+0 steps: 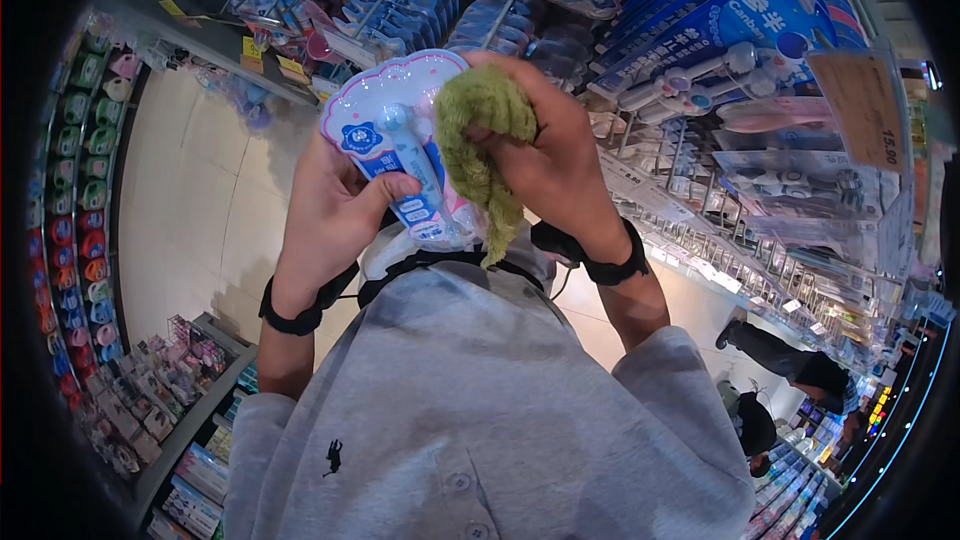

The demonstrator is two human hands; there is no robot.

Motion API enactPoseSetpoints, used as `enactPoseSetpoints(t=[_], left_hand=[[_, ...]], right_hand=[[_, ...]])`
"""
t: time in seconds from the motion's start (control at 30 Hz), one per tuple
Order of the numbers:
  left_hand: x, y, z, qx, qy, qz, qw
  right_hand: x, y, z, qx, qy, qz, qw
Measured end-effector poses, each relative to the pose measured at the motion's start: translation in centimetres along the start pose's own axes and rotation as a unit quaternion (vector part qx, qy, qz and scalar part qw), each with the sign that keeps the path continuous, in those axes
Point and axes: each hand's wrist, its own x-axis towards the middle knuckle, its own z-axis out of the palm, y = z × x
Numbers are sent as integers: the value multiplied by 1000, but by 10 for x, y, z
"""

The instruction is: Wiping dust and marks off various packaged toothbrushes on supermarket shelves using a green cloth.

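Note:
My left hand point(330, 202) grips the lower left edge of a blister pack point(375, 101), its thumb across the front. The pack has a scalloped white and pink backing card, blue printed patches and clear plastic over a light blue toothbrush point(416, 157). In my right hand point(551, 142) is a green fluffy cloth point(480, 109), bunched against the right part of the pack's front. The cloth's tail hangs below my fingers. It hides part of the pack, and my right fingertips are partly covered by it.
Hooks of blue carded packs point(675, 37) and clear packs fill the rack ahead and right. A brown price tag point(855, 109) juts out at right. Bottles point(94, 165) line a far-left shelf; a low shelf point(195, 382) stands lower left. Two people point(795, 367) are at lower right.

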Motion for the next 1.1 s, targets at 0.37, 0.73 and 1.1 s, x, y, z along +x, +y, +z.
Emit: enactPoseSetpoints(t=[0.37, 0.73, 1.1], left_hand=[[-3, 0, 8, 100, -24, -67, 992], [5, -4, -5, 13, 101, 97, 990], [13, 6, -19, 15, 170, 59, 984]], right_hand=[[16, 2, 25, -275, 53, -276, 920], [-19, 39, 25, -246, 1, -260, 934], [-35, 30, 23, -395, -101, -205, 890]])
